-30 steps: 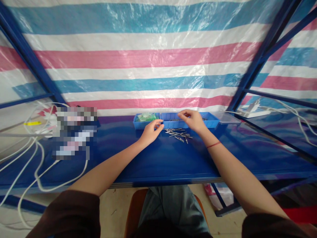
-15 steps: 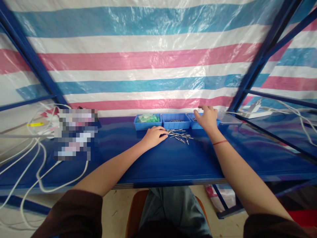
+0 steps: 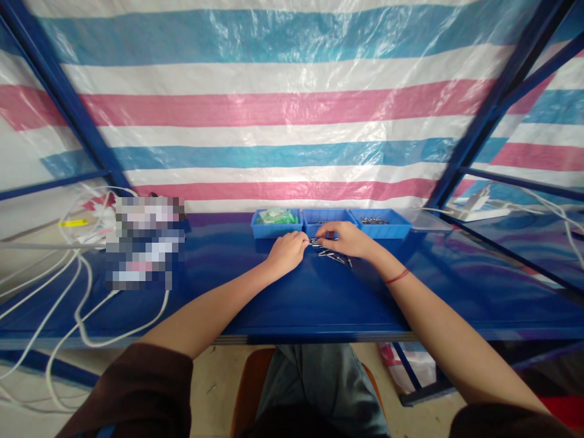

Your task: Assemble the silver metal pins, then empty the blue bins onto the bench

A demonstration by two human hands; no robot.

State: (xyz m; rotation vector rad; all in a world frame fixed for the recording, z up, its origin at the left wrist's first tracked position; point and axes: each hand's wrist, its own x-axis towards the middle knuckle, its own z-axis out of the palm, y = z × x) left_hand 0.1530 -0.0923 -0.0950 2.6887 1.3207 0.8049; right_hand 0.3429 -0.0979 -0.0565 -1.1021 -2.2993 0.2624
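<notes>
Left hand [image 3: 287, 252] and right hand [image 3: 347, 239] rest at frame centre on the blue bench [image 3: 292, 298], fingers curled over a scatter of small metal pins [image 3: 335, 257]. Whether either hand pinches a pin cannot be told. Three blue trays [image 3: 331, 221] sit just behind.

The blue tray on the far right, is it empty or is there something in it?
Not empty. The right blue tray holds a small cluster of dark metal pieces near its middle, with much of its blue floor bare around them. What they are is too small to tell.
</notes>
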